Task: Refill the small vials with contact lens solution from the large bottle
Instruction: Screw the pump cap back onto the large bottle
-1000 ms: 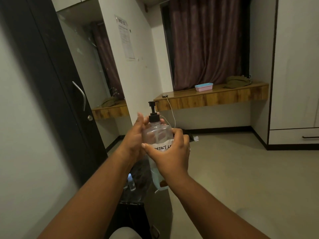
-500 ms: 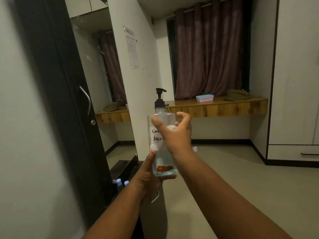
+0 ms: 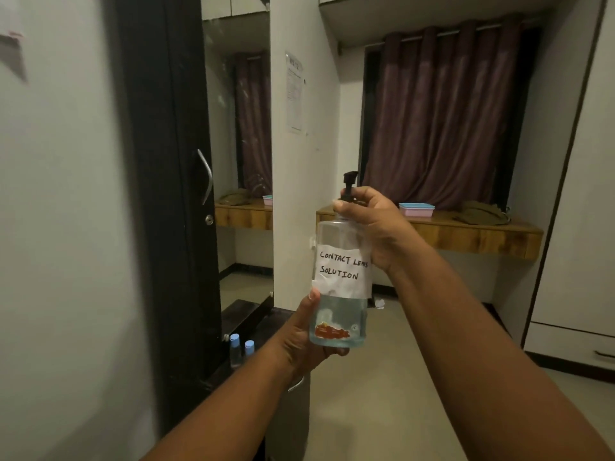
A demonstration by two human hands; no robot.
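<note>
**Ana:** Head view shows the large bottle (image 3: 341, 284) upright in mid-air in front of the person, with its handwritten "Contact Lens Solution" label facing the camera. Who holds what?

**Ben:** The left hand (image 3: 304, 341) is wrapped around the base, gripping it from below. The right hand (image 3: 372, 224) is clenched around the neck, just under the black pump head (image 3: 349, 184).

**Ana:** And the small vials (image 3: 240, 349)?

**Ben:** Two blue-capped ones stand low on the left, on a dark table (image 3: 248, 311) beside the dark door, well apart from the bottle. Their caps look on.

**Ana:** So the step is probably unscrewing the pump?

**Ben:** That seems likely. The left hand should brace the base firmly while the right turns the collar rather than the nozzle. Keeping the bottle upright matters, since liquid fills the lower part and the plastic may squeeze.
</note>
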